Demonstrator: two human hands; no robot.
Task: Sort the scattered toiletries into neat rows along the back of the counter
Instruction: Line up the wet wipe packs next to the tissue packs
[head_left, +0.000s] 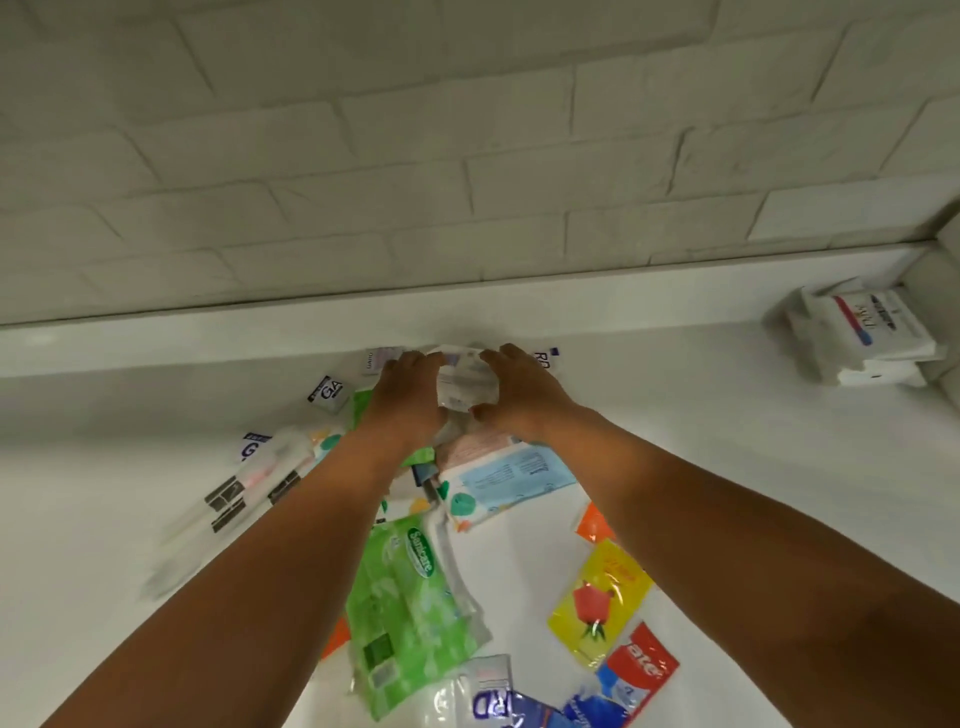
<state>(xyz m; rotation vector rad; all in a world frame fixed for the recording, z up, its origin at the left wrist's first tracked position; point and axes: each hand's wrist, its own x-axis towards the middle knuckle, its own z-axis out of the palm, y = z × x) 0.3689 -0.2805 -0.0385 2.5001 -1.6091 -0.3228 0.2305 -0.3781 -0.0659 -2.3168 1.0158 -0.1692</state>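
A home bathroom: white tiled wall (467, 130), white counter (727, 441) strewn with toiletry packets (410, 597).

White counter (727, 389) under scattered toiletry packets (410, 597)

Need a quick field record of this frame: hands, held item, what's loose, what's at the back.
left hand: grips the white packet on its left side
right hand: grips the same packet, thumb at its near edge
packet location: against the back ledge of the counter
scattered nearer: green wipes pack, yellow sachet, light blue pack, long clear packs (blurred)
back right corner: white tissue packs, piled
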